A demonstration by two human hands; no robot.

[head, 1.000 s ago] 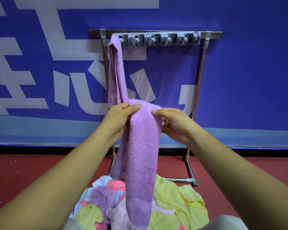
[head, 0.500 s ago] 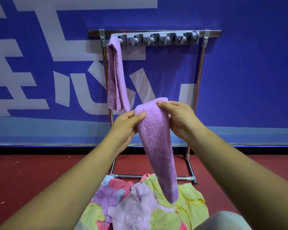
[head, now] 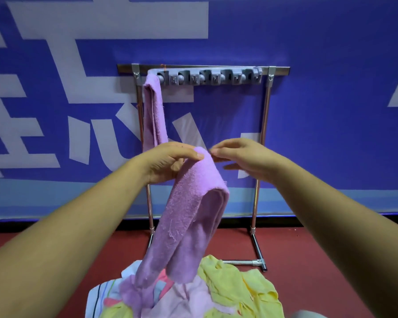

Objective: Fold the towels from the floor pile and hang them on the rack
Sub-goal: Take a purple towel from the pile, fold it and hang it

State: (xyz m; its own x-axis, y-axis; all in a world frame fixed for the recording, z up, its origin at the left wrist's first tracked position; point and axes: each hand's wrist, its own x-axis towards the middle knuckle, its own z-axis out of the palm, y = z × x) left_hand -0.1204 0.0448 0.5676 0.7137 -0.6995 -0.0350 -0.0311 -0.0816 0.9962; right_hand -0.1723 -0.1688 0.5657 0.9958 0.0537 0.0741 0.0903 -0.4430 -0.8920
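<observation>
A folded purple towel [head: 189, 223] hangs from my left hand [head: 168, 162], which pinches its top end between thumb and fingers. My right hand [head: 241, 158] hovers just right of the towel's top, fingers loosely extended and blurred, holding nothing. Behind stands the metal rack [head: 265, 125] with a grey strip of hooks [head: 211, 77] along its top bar. Another purple towel [head: 153, 111] hangs from the leftmost hook. On the floor below lies the pile of towels [head: 228, 292] in yellow, pink, purple and striped white.
A blue banner wall [head: 331, 111] with white characters stands right behind the rack. The floor [head: 331, 260] is red. The rack's base bar [head: 241, 262] lies just behind the pile. A grey bit of clothing [head: 308, 314] shows at the bottom edge.
My right hand has let go of the towel's top and moved slightly right. The towel is now doubled over, hanging from my left hand alone, and both hands sit lower.
</observation>
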